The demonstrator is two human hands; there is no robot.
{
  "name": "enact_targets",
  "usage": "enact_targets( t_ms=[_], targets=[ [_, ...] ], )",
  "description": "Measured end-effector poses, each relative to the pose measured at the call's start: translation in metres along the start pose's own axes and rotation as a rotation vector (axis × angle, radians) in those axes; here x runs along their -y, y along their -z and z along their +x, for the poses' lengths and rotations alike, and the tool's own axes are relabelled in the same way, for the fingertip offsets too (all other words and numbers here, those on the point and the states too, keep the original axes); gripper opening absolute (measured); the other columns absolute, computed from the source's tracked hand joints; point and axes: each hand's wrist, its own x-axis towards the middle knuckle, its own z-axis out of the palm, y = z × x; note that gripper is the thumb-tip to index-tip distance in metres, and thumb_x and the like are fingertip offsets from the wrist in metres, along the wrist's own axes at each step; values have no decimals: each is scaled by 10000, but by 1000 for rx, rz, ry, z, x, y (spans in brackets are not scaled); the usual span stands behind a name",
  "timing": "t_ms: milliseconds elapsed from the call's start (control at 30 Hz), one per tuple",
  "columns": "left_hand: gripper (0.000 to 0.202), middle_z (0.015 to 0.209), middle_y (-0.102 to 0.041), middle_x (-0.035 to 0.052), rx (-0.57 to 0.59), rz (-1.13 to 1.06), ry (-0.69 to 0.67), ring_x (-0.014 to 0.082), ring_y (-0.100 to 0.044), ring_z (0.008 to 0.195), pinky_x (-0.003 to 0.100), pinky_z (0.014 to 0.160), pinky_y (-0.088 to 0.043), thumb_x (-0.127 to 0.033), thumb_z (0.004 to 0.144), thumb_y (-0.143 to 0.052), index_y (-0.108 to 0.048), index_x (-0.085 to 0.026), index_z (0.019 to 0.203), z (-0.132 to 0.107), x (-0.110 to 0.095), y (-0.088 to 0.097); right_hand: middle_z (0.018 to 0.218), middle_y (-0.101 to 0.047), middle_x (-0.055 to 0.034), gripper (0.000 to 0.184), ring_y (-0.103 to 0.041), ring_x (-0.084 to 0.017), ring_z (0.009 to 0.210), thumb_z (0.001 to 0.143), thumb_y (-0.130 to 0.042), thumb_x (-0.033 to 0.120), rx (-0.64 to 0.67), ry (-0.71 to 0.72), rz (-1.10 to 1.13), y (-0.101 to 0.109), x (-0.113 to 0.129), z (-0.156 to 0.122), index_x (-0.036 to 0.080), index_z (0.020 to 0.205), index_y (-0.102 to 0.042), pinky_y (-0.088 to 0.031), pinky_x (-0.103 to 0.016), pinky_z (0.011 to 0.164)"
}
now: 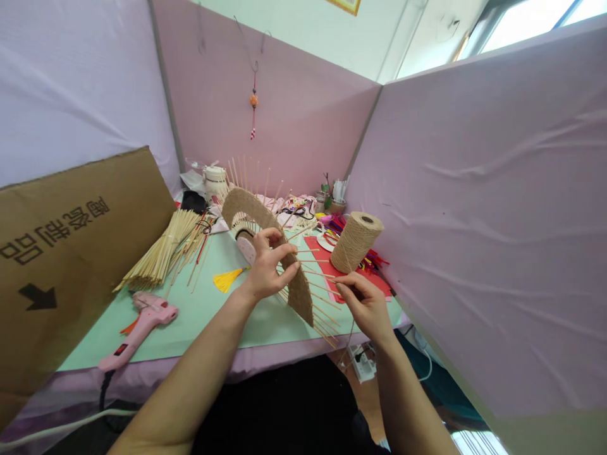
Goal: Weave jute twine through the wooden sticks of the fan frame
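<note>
My left hand is closed on the brown woven twine band of a round piece, thumb on the near face and fingers over its edge. Thin wooden sticks fan outward from the band, and a pale disc shows at its inner side. To the right, my right hand pinches jute twine beside the stick tips. A strand leads towards a large twine spool standing behind that hand, and a loose length hangs below. The exact pinch point is partly hidden by the fingers.
A pink glue gun and a bundle of sticks lie on the left of the green tabletop. A yellow tassel lies nearby. A cardboard sheet flanks the left, and a power strip is below the table.
</note>
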Motion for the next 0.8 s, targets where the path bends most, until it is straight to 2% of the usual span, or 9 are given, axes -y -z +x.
enact_targets(
  t_ms=[133, 300, 433, 600, 700, 800],
  targets=[
    [194, 1134, -340, 82, -8, 2, -16, 242, -406, 1101, 426, 1001, -412, -303, 798, -639, -672, -200, 959, 1, 1, -1, 753, -616, -24, 145, -552, -143, 651, 898, -603, 323, -19, 27, -67, 13, 18, -6, 213, 861, -692, -407, -267, 578],
    [200, 1140, -340, 83, 0, 6, -7, 243, -405, 1103, 428, 1001, -411, -293, 798, -639, -668, -196, 970, 1, 0, -1, 766, -634, -24, 89, -569, -142, 661, 899, -601, 248, 17, 134, -152, 18, 36, -15, 218, 897, -685, -420, -267, 584],
    [199, 1140, -339, 83, 10, 7, -2, 244, -400, 1110, 421, 985, -421, -301, 806, -634, -668, -199, 974, 1, 0, -1, 772, -636, -23, 136, -575, -139, 668, 889, -595, 160, 40, 262, -231, 19, 38, -21, 227, 974, -678, -435, -264, 587],
    [196, 1145, -339, 80, 20, 12, -8, 244, -397, 1121, 418, 987, -419, -303, 810, -632, -663, -200, 974, 1, 0, -2, 762, -634, -28, 140, -579, -144, 680, 882, -597, 137, 20, 325, -264, 18, 38, -25, 224, 963, -670, -453, -269, 607],
    [194, 1140, -339, 76, 11, 8, -1, 238, -396, 1104, 419, 995, -412, -298, 806, -630, -662, -201, 971, 1, 1, -2, 735, -623, -24, 99, -574, -144, 687, 886, -593, 171, 70, 260, -222, 19, 34, -23, 211, 907, -680, -450, -274, 635],
    [195, 1142, -335, 75, 14, -1, -1, 237, -397, 1103, 418, 1003, -410, -296, 803, -632, -661, -197, 969, 2, 1, -2, 697, -602, -14, 119, -535, -131, 640, 867, -621, 276, 60, 13, -88, 19, 17, -15, 194, 796, -668, -412, -260, 596]
  ],
)
